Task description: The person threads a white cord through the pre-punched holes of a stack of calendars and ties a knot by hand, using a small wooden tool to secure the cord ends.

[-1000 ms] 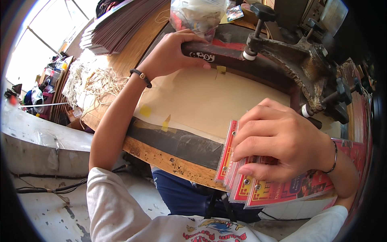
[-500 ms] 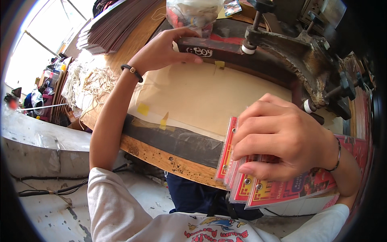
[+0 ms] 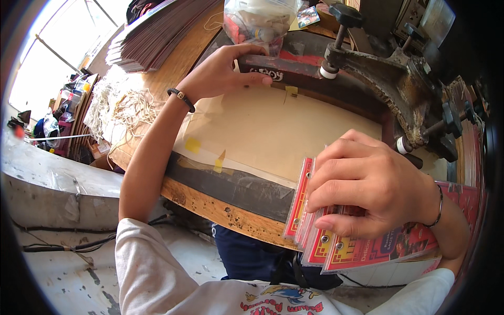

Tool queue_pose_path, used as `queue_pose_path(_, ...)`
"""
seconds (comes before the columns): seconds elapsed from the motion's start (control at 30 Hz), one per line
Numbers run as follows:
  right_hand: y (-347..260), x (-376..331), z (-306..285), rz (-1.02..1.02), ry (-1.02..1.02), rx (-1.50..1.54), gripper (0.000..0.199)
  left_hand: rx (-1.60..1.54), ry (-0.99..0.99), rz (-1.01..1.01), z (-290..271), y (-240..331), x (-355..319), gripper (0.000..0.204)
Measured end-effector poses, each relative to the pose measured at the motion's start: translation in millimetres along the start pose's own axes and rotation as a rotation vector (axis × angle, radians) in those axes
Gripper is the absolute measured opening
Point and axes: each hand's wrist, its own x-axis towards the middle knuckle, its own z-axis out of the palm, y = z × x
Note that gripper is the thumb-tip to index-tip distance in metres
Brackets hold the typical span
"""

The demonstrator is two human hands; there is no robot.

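Red cards (image 3: 366,250) under curled right hand (image 3: 370,184)

white printed shirt (image 3: 215,298), 2 dark bracelets (image 3: 181,96)

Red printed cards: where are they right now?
In the head view, the red printed cards are at lower right, beneath the right hand, by the wooden table edge.
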Motion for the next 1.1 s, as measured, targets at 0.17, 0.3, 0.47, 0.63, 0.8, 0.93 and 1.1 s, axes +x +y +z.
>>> queue_pose_path(0.17,-2.4,0.8,-0.6,0.005,-0.007,-0.003,0.018,0.083,0.034,0.14,-1.7,-2.8,2.1,0.052)
queue_pose_path(0.3,-1.5,1.0,-2.1,0.017,-0.017,-0.004,0.017,0.237,0.039,0.125,-3.6,2.2,2.3,0.055)
queue_pose_path(0.47,-1.6,2.8,-0.4,0.001,0.003,-0.003,0.018,0.345,0.019,0.133,-10.2,2.1,-2.5,0.052)
queue_pose_path(0.63,-3.9,2.5,-1.2,0.004,0.017,-0.009,0.016,0.442,-0.13,-0.171,-64.4,7.1,-13.2,0.027)
queue_pose_path(0.8,-4.0,4.8,1.2,0.0,0.022,-0.006,0.015,0.479,-0.086,-0.44,-141.7,-35.7,-71.2,0.024)
queue_pose_path(0.93,-5.2,3.9,0.1,0.0,0.024,-0.004,0.014,0.616,-0.117,-0.722,-153.2,-43.6,-97.8,0.034)
queue_pose_path(1.1,-3.7,3.5,0.3,-0.007,0.008,-0.011,0.014,0.591,-0.077,-1.03,-148.4,-35.8,-94.3,0.033)
